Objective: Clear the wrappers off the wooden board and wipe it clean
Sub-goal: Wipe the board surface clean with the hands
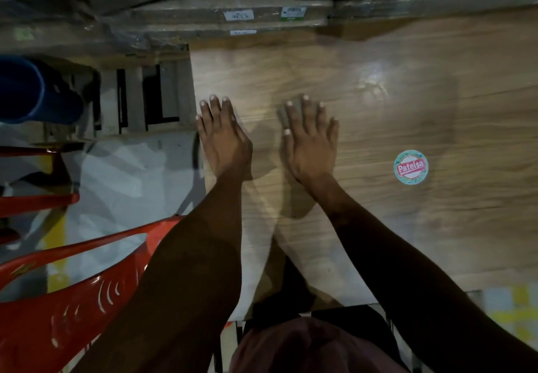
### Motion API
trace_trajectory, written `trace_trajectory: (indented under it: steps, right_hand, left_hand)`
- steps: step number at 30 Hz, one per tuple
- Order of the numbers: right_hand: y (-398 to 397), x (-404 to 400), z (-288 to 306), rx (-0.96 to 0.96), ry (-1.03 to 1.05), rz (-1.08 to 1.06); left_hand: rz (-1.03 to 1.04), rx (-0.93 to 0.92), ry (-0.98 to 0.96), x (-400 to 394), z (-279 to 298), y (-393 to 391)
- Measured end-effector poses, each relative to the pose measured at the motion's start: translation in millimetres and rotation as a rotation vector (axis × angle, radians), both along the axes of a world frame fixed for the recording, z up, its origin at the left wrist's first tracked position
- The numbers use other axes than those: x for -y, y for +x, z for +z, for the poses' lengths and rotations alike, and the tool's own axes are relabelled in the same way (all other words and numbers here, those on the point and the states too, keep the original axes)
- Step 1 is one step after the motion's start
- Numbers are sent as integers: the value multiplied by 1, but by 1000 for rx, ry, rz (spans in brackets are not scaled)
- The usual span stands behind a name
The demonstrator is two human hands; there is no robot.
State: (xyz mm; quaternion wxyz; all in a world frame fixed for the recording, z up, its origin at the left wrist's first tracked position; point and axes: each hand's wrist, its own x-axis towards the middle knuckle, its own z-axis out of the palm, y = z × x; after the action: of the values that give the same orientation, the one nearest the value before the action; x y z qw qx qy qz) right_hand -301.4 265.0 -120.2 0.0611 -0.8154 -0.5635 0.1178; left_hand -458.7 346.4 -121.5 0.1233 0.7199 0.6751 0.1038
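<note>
Left hand (222, 134) flat, fingers straight, on glossy wood-grain board (378, 212). Right hand (310, 139) flat, pressing blurred grey cloth (283, 115). 1 round sticker (410, 166) nearby.

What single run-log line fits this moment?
stage: wiping | left hand: flat on wooden board | right hand: flat, pressing grey cloth | round sticker: on board

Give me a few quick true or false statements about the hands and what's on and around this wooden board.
1. Both hands lie flat on the wooden board. True: left hand, right hand.
2. The right hand presses a greyish cloth. True.
3. The round sticker sits between the hands. False: it lies right of the right hand.
4. A green chair stands at left. False: the chair is red.
5. The left hand grips a wrapper. False: it holds nothing.
</note>
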Motion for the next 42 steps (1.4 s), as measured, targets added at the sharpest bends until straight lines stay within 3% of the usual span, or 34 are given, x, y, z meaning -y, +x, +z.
trace_trajectory:
  steps: [4,11,15,19,24,26,31,33,38,40,42]
  right_hand:
    - [-25,2,2,-25,-4,-271]
    - [-55,31,1,-59,-10,43]
    - [-24,39,0,-13,-11,-90]
    - [-47,38,2,-50,-28,-214]
    - [-49,62,0,-1,-14,178]
    - [-32,66,0,5,-10,129]
    - [-43,63,1,-27,-24,-226]
    - [-64,65,3,-64,-45,-217]
    - [-82,87,2,-65,-33,67]
    - [-71,92,1,-61,-24,40]
    - [-66,96,2,-63,-29,-131]
  left_hand:
    - [-5,11,11,-1,-1,-1]
    - [-7,24,22,-1,-4,-2]
    - [-12,-10,22,0,-3,-1]
    - [-19,-47,9,0,-2,-2]
    - [-26,-13,25,0,-2,-2]
    - [-29,-25,26,1,-1,-1]
    - [-20,-35,13,2,4,0]
    - [-29,-27,8,2,5,-1]
    - [-39,-28,9,4,6,0]
    - [-55,-32,-1,7,7,-1]
    - [-89,-27,-10,8,8,-2]
